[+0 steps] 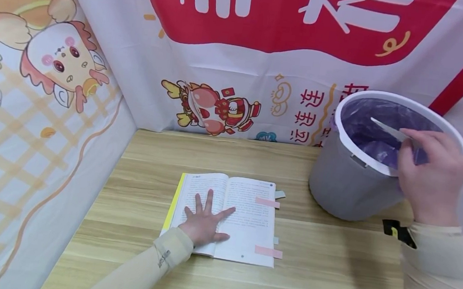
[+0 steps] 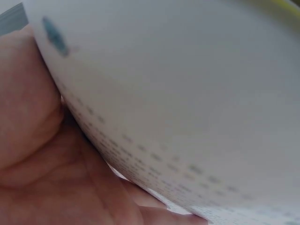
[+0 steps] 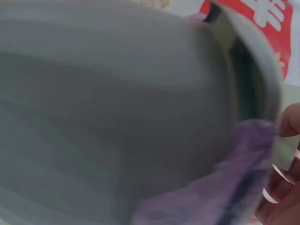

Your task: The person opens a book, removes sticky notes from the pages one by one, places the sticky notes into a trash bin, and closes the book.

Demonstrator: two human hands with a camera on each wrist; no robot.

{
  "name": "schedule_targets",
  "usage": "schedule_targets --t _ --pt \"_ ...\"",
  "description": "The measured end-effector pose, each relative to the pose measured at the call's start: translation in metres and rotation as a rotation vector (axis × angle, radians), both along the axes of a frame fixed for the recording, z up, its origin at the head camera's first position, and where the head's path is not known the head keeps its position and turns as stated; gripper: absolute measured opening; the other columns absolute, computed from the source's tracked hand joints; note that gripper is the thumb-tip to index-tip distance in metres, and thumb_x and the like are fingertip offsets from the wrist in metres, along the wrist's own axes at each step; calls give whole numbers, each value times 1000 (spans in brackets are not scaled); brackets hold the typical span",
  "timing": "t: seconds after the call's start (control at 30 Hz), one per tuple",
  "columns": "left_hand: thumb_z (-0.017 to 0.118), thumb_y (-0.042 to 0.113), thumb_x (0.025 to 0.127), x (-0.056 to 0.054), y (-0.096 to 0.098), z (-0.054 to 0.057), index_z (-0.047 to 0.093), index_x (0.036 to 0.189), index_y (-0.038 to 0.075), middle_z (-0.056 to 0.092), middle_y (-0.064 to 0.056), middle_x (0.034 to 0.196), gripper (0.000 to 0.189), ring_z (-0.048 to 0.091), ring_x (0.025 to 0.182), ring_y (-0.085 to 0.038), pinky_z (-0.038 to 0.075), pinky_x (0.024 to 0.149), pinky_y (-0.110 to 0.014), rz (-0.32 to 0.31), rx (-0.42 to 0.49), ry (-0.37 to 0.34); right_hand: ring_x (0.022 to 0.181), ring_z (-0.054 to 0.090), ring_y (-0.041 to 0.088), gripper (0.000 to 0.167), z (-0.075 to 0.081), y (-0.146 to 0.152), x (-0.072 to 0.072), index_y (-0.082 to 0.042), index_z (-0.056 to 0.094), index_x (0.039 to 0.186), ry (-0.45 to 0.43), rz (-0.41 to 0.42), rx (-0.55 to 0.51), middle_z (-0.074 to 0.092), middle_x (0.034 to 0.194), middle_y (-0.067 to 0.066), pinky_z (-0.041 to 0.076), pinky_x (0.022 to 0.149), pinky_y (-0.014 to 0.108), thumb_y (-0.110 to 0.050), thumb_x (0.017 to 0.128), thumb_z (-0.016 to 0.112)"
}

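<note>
An open book (image 1: 245, 234) lies on the table, with pink and pale green sticky tabs (image 1: 268, 203) along its right edge. My left hand (image 1: 202, 225) rests on it with fingers spread, mostly across the left page and over the fold. In the left wrist view, a page (image 2: 187, 84) curves up beside the palm. My right hand (image 1: 434, 171) pinches a thin pale strip (image 1: 387, 129) between thumb and fingers, above the mouth of a grey trash can (image 1: 342, 187). Inside the can is a purple bag (image 1: 375, 146). In the right wrist view, the can's side hides part of that hand.
The wooden table (image 1: 151, 155) meets a printed cloth (image 1: 238, 70) at the back. Another patterned cloth (image 1: 34, 144) hangs along the left side. The can stands at the back right, its white rim (image 1: 411, 100) well above the tabletop.
</note>
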State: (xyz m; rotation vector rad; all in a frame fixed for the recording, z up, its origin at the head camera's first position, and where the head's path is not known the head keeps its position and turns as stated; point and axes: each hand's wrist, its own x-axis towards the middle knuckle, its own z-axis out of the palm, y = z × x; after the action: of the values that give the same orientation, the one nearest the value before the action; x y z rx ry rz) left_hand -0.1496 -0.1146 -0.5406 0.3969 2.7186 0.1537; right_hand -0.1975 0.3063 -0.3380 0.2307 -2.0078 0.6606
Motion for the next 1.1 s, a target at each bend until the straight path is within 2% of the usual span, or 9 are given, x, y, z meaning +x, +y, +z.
schedule_targets --t 0.23,0.33,0.47,0.57,0.67,0.8,0.93,1.1 --pt "56 70 86 -3 0 -3 23 154 49 -16 -28 159 79 -2 136 -66 22 95 -83 -3 2 -3 85 61 39 23 -11 7 -10 2 76 102 -52 -8 -12 71 94 24 32 85 3 -6 88 60" --pt "56 70 86 -3 -1 -5 23 154 49 -16 -28 159 79 -3 136 -66 22 95 -83 -2 0 -3 90 62 42 25 -11 10 -10 2 75 107 -131 -1 0 70 100 25 33 89 5 -10 91 60" --pt "57 70 86 -3 -1 -5 23 154 49 -17 -28 159 79 -4 136 -66 21 95 -83 2 2 -9 97 62 44 28 -12 13 -9 0 73 113 -268 -2 14 69 108 25 30 88 5 -15 93 60" --pt "57 69 86 -3 -1 -5 24 154 49 -16 -29 159 79 -3 136 -66 22 94 -83 0 5 -6 99 61 43 28 -13 12 -8 -1 73 114 -296 -16 1 69 109 24 29 87 4 -16 94 59" --pt "57 69 86 -3 -2 -5 23 154 49 -16 -29 159 79 -3 136 -66 22 94 -83 -1 5 -6 96 61 41 26 -15 9 -6 1 74 111 -244 -13 -15 70 107 24 32 91 6 -12 93 59" --pt "57 69 86 -3 -1 -4 22 154 49 -17 -29 159 79 -4 136 -66 22 95 -83 0 1 -10 90 61 35 23 -21 3 1 1 76 105 -100 9 -47 71 99 23 36 91 8 -7 91 59" --pt "57 69 87 -3 -1 -3 23 155 48 -15 -29 159 79 -2 136 -66 23 94 -83 -6 2 -2 90 64 37 24 -33 -8 14 1 77 101 18 1 -88 71 96 23 41 92 12 -7 89 58" --pt "57 68 87 -2 0 0 25 155 47 -13 -30 159 78 -1 136 -66 23 94 -83 -8 6 3 86 62 39 24 -43 -30 33 2 78 92 143 -16 -199 70 89 24 44 89 17 -5 85 57"
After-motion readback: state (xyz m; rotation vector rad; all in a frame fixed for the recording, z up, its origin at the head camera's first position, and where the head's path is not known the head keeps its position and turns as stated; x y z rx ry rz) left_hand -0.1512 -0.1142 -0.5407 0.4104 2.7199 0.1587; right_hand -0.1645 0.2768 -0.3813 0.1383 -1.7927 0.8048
